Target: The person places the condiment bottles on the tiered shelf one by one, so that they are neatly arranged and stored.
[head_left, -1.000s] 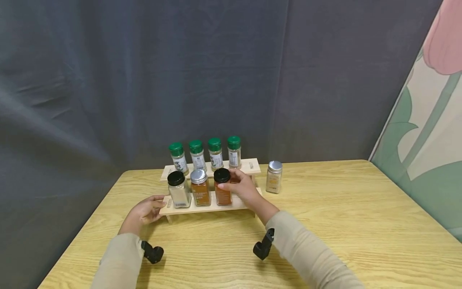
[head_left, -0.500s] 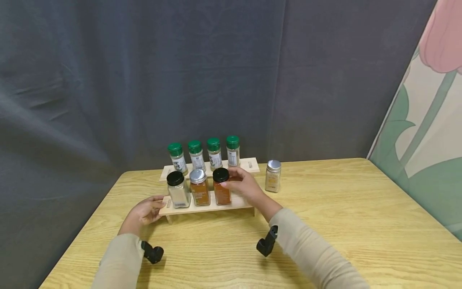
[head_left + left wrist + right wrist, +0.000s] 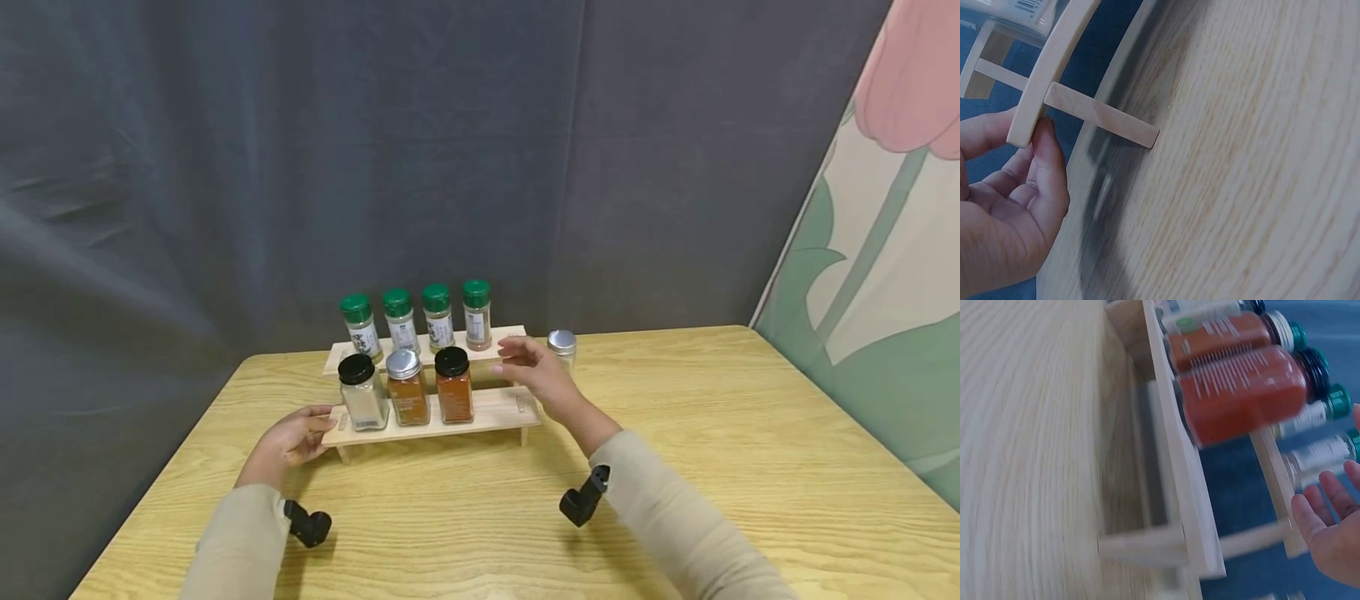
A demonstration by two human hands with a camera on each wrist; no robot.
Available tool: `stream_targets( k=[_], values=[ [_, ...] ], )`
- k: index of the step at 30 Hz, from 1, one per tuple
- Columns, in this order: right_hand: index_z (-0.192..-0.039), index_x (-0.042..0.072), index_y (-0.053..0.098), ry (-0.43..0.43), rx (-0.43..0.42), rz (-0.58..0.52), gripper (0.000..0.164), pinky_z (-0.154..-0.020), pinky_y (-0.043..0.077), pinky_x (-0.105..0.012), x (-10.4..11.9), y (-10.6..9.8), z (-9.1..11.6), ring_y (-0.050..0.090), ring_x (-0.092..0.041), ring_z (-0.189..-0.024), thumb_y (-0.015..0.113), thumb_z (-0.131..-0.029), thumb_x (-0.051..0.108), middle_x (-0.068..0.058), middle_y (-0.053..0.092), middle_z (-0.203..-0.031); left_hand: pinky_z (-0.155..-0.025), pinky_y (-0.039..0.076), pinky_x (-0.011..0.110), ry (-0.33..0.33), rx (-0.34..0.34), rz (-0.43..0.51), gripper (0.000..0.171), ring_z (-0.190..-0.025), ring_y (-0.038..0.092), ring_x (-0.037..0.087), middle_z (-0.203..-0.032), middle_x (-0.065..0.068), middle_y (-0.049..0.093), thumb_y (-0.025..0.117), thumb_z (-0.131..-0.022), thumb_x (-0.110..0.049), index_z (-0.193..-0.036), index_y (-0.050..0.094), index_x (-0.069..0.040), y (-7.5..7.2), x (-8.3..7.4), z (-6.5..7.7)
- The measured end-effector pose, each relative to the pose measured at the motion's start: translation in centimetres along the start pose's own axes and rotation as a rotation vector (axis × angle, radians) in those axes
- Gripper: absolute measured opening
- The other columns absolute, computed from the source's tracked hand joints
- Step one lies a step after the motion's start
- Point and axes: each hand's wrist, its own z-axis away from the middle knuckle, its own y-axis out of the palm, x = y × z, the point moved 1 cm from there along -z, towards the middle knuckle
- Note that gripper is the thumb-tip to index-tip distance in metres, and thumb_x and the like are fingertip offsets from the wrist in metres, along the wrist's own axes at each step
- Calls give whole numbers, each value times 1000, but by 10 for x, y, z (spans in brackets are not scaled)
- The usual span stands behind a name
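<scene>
A two-tier wooden spice rack stands on the table. My left hand pinches the left end of its lower shelf between thumb and fingers, as the left wrist view also shows. On that shelf stand a black-capped jar of pale powder, a silver-capped orange jar and a black-capped red spice jar. My right hand hovers over the rack's right end, fingers loosely bent and holding nothing, apart from the red jar. Behind it, a silver-capped jar on the table is partly hidden.
Several green-capped shakers line the rack's upper shelf. The wooden table extends to the right and front. A dark curtain hangs right behind, and a flower-patterned panel borders the right side.
My right hand has let go of the red spice jar and moved right, toward the silver-capped jar. My left hand keeps its hold on the rack. The head view has shifted slightly.
</scene>
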Motion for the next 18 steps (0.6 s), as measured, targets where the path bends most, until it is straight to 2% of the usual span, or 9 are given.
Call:
stream_targets(
  k=[4,9,15,18],
  values=[
    [-118,-6,43,-11,-30,17,43,-82,40,-33,-3,-20,3,46,-27,-100,60,-80,5,-23,45,-113,-55,44,19,-2,6,-5,55,-66,55,10,-81,4,52,48,-85,1,-129,15,8,1,0,0],
    [-119,-6,41,-12,-78,4,43,-86,38,-40,-6,-47,8,48,-17,-93,58,-81,6,-22,44,-112,-54,44,19,0,11,-3,55,-65,54,10,-82,4,51,48,-85,1,-129,16,8,0,1,1],
    [-121,-7,39,-6,-129,50,46,-84,39,-29,-11,-74,9,48,-9,-91,58,-82,10,-23,43,-114,-55,45,19,4,-3,5,56,-65,55,10,-80,4,51,49,-84,1,-129,16,8,-1,2,-1],
    [-121,-6,39,8,-156,87,48,-86,36,-32,-15,-85,8,45,-14,-94,58,-83,15,-22,43,-114,-56,45,20,6,1,23,57,-66,56,11,-81,5,51,50,-84,2,-129,16,8,-1,2,-1]
  ],
)
